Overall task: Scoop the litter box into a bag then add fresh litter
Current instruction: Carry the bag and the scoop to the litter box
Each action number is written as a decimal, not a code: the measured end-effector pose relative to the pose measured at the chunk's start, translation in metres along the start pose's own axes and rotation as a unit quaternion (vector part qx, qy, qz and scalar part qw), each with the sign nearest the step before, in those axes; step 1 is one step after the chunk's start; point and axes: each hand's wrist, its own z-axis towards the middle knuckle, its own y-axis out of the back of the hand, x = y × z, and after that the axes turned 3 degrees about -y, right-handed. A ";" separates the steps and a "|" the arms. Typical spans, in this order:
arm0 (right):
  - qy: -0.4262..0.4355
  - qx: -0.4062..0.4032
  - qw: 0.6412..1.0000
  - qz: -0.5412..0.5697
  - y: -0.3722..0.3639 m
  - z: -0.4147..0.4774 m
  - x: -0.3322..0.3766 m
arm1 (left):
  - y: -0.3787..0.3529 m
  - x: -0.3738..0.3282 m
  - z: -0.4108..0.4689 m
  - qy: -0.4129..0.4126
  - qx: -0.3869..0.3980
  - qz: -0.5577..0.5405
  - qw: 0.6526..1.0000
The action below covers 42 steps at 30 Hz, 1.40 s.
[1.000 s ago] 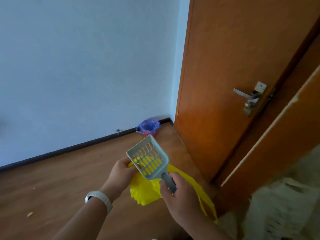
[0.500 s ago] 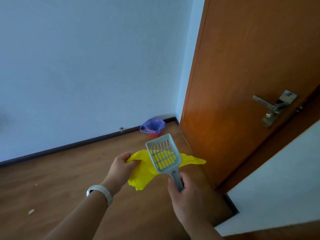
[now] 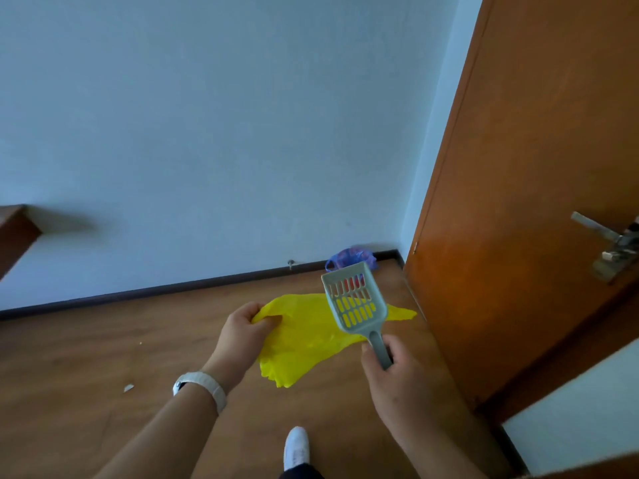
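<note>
Between your left hand [image 3: 242, 335] and your right hand [image 3: 394, 375] the yellow bag [image 3: 304, 335] spreads out in the air above the floor [image 3: 86, 357]. Your left hand grips the bag's left edge, fingers curled into the plastic and thumb on top. Your right hand is wrapped round the handle of the grey scoop [image 3: 354, 302]. Its slotted head points up and away from you and sits in front of the bag's right part, so yellow shows through the slots. You cannot tell whether the right hand also pinches the bag, because the scoop and fingers cover that edge. A white band [image 3: 202, 387] sits on your left wrist, and your white shoe [image 3: 295, 447] shows below, between your forearms. Farther out, a small bin [image 3: 349, 257] with a purple liner stands in the corner where the pale wall [image 3: 207, 133] meets the brown door [image 3: 518, 202], just behind the scoop's tip. A pale scrap [image 3: 128, 387] lies on the floor to your left.
</note>
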 end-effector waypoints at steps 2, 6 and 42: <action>0.007 0.006 1.000 0.001 -0.011 0.009 0.003 | 0.009 0.006 0.008 -0.002 -0.004 0.002 1.000; 0.019 0.022 1.000 0.002 -0.035 0.031 0.009 | 0.024 0.024 0.034 0.016 -0.004 -0.006 1.000; 0.171 0.328 0.927 -0.067 -0.477 0.184 0.242 | 0.371 0.162 0.207 0.163 -0.280 -0.077 0.943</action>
